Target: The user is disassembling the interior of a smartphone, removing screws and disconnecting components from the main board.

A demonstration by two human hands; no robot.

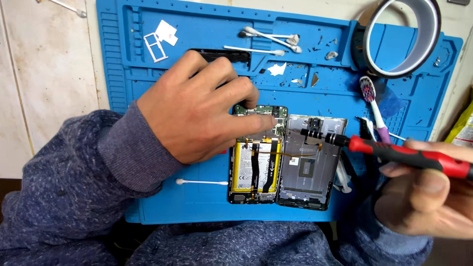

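An opened phone (253, 170) lies on a blue work mat (207, 207), its yellow battery and circuit board showing. Beside it on the right lies the grey back cover (308, 170), joined by a thin cable. My left hand (197, 111) rests over the top of the phone, fingers curled, one fingertip pressing on the circuit board. My right hand (426, 197) grips a red and black screwdriver (389, 150), whose tip points left over the top of the back cover.
Along the mat's top trays lie cotton swabs (271, 37), a card tray (155, 47) and white scraps. A tape roll (401, 37) stands at the upper right, with a toothbrush (374, 106) below it. Another swab (202, 182) lies left of the phone.
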